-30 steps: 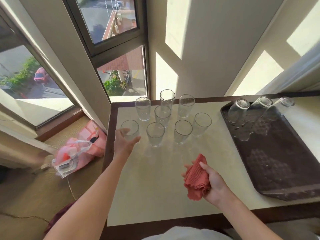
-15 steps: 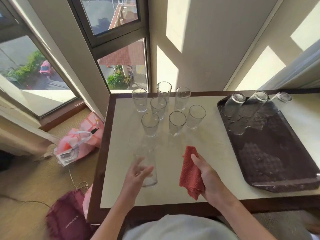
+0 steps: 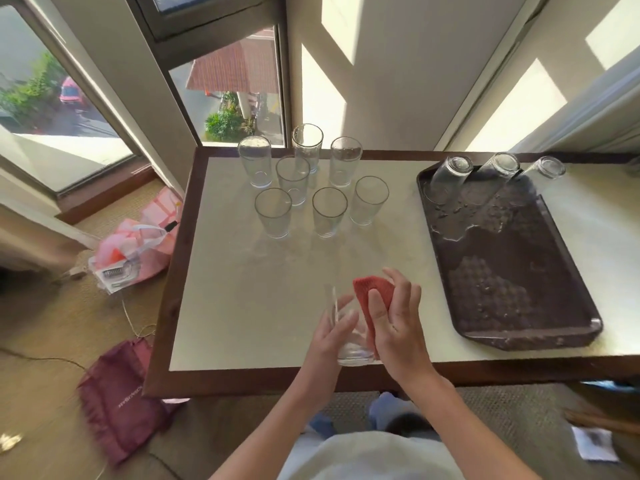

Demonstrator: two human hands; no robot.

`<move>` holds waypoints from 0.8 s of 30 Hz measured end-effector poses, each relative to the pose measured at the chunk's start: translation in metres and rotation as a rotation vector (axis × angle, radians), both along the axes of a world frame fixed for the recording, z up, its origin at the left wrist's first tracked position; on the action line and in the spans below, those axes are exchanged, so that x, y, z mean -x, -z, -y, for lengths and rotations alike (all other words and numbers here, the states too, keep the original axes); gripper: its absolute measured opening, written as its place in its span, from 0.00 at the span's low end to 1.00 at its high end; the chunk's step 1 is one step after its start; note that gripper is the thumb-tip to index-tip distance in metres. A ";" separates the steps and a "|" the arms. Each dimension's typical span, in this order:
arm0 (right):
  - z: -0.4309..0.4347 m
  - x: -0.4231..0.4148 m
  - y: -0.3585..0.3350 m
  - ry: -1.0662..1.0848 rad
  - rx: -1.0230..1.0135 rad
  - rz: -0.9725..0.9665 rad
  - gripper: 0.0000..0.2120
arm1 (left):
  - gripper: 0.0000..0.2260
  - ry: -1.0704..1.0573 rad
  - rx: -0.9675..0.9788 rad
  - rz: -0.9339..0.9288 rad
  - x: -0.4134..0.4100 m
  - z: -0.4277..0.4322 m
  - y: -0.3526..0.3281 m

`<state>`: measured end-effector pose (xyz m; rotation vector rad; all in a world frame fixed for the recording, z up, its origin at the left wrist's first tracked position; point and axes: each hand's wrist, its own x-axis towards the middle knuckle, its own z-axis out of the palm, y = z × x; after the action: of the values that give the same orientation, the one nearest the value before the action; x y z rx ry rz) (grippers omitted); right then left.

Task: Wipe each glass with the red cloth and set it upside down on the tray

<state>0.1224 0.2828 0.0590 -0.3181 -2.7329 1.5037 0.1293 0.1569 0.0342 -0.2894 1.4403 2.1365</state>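
Note:
Over the table's near edge, my left hand (image 3: 330, 332) grips a clear glass (image 3: 349, 348) from its left side. My right hand (image 3: 398, 323) holds the red cloth (image 3: 372, 294) against the right side of that glass, with part of the cloth tucked between palm and glass. Several upright glasses (image 3: 299, 183) stand in a cluster at the table's far left. A dark brown tray (image 3: 519, 271) lies on the right. Three glasses (image 3: 450, 178) stand upside down along its far edge, and water is pooled near them.
The table (image 3: 242, 306) has a pale top and a dark wood border. A pink plastic bag (image 3: 135, 247) and a maroon cloth bag (image 3: 119, 396) lie on the floor to the left. Windows and a sunlit wall stand behind the table.
My left hand took a glass from the cluster and brought it to the near edge. My right hand moved the cloth left onto the glass. The view tilted downward.

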 end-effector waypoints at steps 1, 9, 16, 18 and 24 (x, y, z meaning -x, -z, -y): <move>-0.005 0.001 0.000 0.023 0.077 0.028 0.28 | 0.26 -0.005 -0.010 0.012 -0.002 -0.004 0.000; -0.045 0.006 -0.015 0.023 0.775 0.236 0.24 | 0.25 -0.093 0.086 -0.094 -0.003 -0.048 -0.022; -0.087 0.021 -0.036 0.108 0.751 0.190 0.10 | 0.30 -0.224 0.147 -0.041 0.009 -0.076 -0.029; -0.101 0.026 -0.040 0.127 0.848 0.251 0.13 | 0.30 -0.264 0.201 -0.048 0.014 -0.080 -0.031; -0.117 0.024 -0.049 -0.025 0.938 0.368 0.18 | 0.31 -0.308 0.317 -0.123 0.027 -0.098 -0.039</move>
<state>0.0985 0.3993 0.1077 -0.5962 -1.9909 2.8768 0.1026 0.2554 0.0735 -0.5349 1.9150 2.1854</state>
